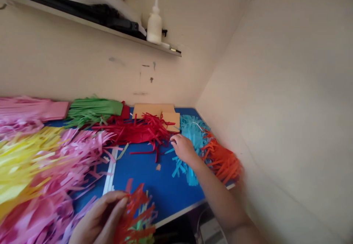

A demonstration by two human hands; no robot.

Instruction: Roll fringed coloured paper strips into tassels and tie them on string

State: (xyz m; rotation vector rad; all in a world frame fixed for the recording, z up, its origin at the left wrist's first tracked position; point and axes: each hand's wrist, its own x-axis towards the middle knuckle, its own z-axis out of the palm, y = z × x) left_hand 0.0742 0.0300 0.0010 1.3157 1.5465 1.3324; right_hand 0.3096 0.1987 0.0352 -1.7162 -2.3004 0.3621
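Note:
My left hand (103, 218) is at the lower left of centre, thumb and fingers pinched on orange-red fringed paper (135, 207). Green and purplish strips (145, 214) hang beside that fringe. Farther out, my right hand (182, 147) reaches over the table with its fingers curled together; what they hold, if anything, cannot be made out. It lies between red fringed paper (138, 130) and light blue fringed paper (193, 130), whose strips show on both sides of the wrist. Orange fringed paper (222, 159) lies to the right of my forearm.
Pink (52, 109), green (95, 108), yellow (27, 159) and lilac-pink (74, 155) fringed papers cover the left of the blue table (138, 170). Tan card pieces (154, 109) lie by the wall. Above, a shelf (91, 25) holds a white nozzle bottle (154, 27). A wall closes the right side.

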